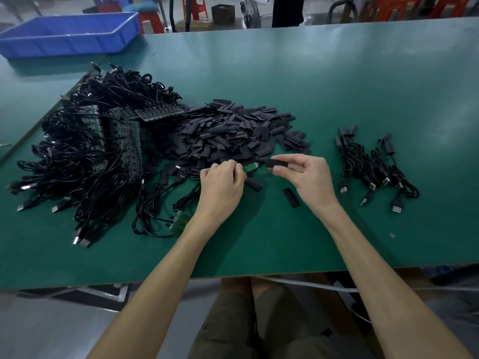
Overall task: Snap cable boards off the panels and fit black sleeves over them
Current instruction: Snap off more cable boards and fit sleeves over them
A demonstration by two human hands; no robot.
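Blue tray (67, 35): far corner of the bench (337, 73), 10 o'clock, well apart from the work.

Heap of cabled panels (98, 141): 9 o'clock, large and tangled, reaching close to the left edge. A part panel (181, 220) lies just beside the left forearm.

Sleeve pile (233, 130): 12 o'clock of the hands, touching the heap.

Left hand (221, 187): fingers curled, pinching a green cable board (251, 167), free end pointing to 3 o'clock.

Right hand (308, 180): thumb and fingers pinching a black sleeve (278, 163), one end facing the board, near but apart.

Step in hand, by judgement: fitting the sleeve; the board appears already snapped off. The next move calls for lining the sleeve mouth with the board end and sliding it on squarely. Whether the mouth is open cannot be told.

A loose sleeve (291, 198) lies at 6 o'clock of the right hand.

Finished cables (373, 167): 3 o'clock, set apart.

Open bench at 1 to 2 o'clock and towards the near edge.
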